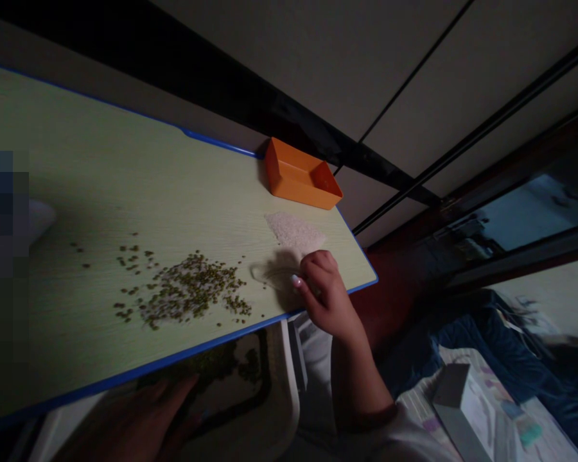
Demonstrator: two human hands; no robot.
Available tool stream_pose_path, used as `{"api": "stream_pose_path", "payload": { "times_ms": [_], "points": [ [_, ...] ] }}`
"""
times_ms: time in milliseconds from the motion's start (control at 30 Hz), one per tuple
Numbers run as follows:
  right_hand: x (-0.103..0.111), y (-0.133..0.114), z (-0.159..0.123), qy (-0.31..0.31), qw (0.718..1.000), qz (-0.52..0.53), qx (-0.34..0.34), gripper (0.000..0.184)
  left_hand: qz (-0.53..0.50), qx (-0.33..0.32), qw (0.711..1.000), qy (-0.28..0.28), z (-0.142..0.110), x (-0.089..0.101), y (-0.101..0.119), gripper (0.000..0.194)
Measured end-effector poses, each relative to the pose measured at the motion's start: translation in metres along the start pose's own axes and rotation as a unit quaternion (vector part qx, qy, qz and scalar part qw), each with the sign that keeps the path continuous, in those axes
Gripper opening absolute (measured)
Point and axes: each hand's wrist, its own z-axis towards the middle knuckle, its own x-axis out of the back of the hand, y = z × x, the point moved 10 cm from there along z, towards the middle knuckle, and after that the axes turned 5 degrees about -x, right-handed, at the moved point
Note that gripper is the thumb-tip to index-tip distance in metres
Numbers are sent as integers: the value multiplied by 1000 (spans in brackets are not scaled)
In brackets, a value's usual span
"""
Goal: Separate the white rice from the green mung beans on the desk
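The left edge is cutting off the pale-green, blue-rimmed wooden-looking desk (pixel 101 151), which is hiding part of the white-rimmed tray (pixel 293 385), while deep shadow is blurring the bare left grip (pixel 166 398) and the clear, rounded thing (pixel 270 274) beside the bare right grip (pixel 318 289) is appearing too faint to identify.

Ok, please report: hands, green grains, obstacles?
Right hand grips see-through tool; left hand dim, at white bin. Green grains spread on table. Orange box stands apart.

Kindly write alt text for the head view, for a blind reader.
A right hand holds a faint clear item over a table, near a white grain pile and green beans. Beyond the pile stands an orange box; the dim left hand is at a white bin.
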Motion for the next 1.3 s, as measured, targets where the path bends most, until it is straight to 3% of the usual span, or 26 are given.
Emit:
{"api": "stream_pose_path", "payload": {
  "times_ms": [167, 367, 1000, 1133, 1300],
  "points": [
    [13, 2, -9, 26, 1000, 11, -9, 19, 13, 9, 1000, -19, 0, -7, -4, 46],
    [-3, 9, -18, -35, 999, 33, -25, 19, 30, -7, 999, -9, 0, 3, 4, 43],
    [-8, 6, -13, -15, 999, 24, -25, 18, 18, -4, 1000, -1, -1, 8, 8, 44],
    [-6, 12, -5, 8, 999, -11, -30, 20, 36, -5, 999, -3, -2, 0, 3, 45],
    [6, 36, 5, 81, 989, -95, -80, 21, 45, -16, 999, 1, 0, -11, -7, 46]
  ]
}}
